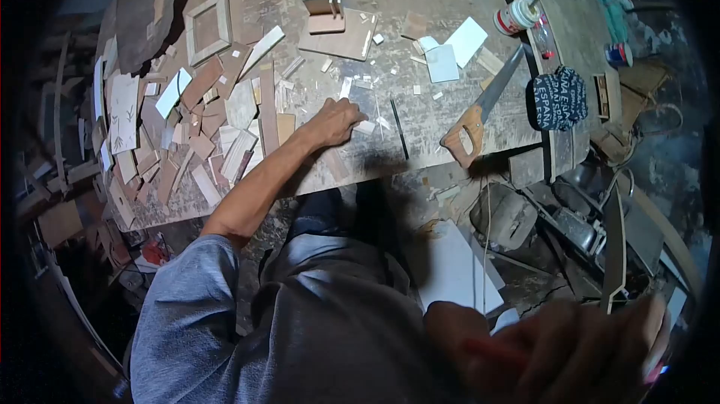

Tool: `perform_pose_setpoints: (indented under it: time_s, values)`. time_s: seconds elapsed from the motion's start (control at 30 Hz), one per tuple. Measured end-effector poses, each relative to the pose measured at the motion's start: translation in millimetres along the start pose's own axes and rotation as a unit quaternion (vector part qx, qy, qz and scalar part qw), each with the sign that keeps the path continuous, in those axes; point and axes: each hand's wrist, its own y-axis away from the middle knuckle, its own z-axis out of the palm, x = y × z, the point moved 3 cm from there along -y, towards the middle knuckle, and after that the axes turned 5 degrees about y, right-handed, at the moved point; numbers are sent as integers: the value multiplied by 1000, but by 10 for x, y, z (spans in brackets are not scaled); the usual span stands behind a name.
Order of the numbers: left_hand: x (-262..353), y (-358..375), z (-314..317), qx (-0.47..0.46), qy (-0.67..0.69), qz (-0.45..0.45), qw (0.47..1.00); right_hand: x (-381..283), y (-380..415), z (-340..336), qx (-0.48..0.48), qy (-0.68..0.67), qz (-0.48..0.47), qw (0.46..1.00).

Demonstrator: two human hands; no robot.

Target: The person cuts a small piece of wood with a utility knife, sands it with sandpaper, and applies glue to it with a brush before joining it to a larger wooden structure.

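My left hand (335, 124) rests near the front edge of the workbench with its fingers curled closed. A small white piece (364, 127) lies right at its fingertips; whether the fingers grip anything is hidden. Close to the camera at the lower right, my right hand (559, 351) is blurred, its fingers closed round a slender red object (495, 351) of a kind I cannot make out. A thin black strip (399, 130) lies to the right of my left hand. Beyond it is a handsaw (481, 108) with a wooden handle, its blade pointing away.
Wood offcuts (202, 147) crowd the bench's left side. A wooden frame (208, 28) and a small wooden assembly (324, 14) sit farther back. White sheets (442, 64), a white tub (515, 17) and a dark printed cloth item (556, 99) are on the right. Clutter covers the floor.
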Motion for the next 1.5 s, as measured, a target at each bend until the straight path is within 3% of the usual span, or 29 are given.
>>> perform_pose_setpoints:
  time_s: [0.2, 0.3, 0.43, 0.47, 0.5, 0.57, 0.63, 0.83, 1.07, 1.2, 1.3, 1.4, 1.5]
  values:
    - [89, 117, -49, -49, -47, 40, 997, 81, 259, 366, 136, -69, -33, 988]
    - [142, 223, -134, 115, -29, 100, 988, 471, 460, 220, 226, -66, 18, 972]
    - [-130, 393, -100, 131, 32, 58, 989, 1529, 876, -142, 345, -88, 83, 931]
    - [-124, 418, -92, 132, 12, 78, 988, 1887, 812, -223, 387, 87, 207, 894]
    - [-131, 425, -77, 139, 16, 85, 987, 2365, 871, -350, 357, 244, 267, 861]
    - [-161, 370, -55, 154, 26, 99, 983, 3257, 1097, -586, 164, 386, 306, 855]
    - [-215, 296, -34, 136, 7, 109, 985, 3612, 968, -488, 63, 527, 173, 829]
    - [-358, 214, -11, 93, -27, 143, 985, 4051, 657, -343, -14, 572, 265, 776]
    - [-364, 202, -85, 76, -20, 160, 984, 4323, 593, -288, 2, 594, 203, 778]
    - [-382, 187, -104, 66, 21, 149, 986, 4223, 549, -135, -30, 650, 259, 714]
    - [-460, 80, -57, 98, 83, 67, 989, 4185, 457, -7, -42, 660, 303, 686]
    - [-319, 133, -189, 96, 12, -37, 995, 4144, 315, 60, -48, 660, 338, 670]
    - [-339, 153, -73, 232, -57, -58, 969, 4137, 257, 61, -41, 649, 350, 675]
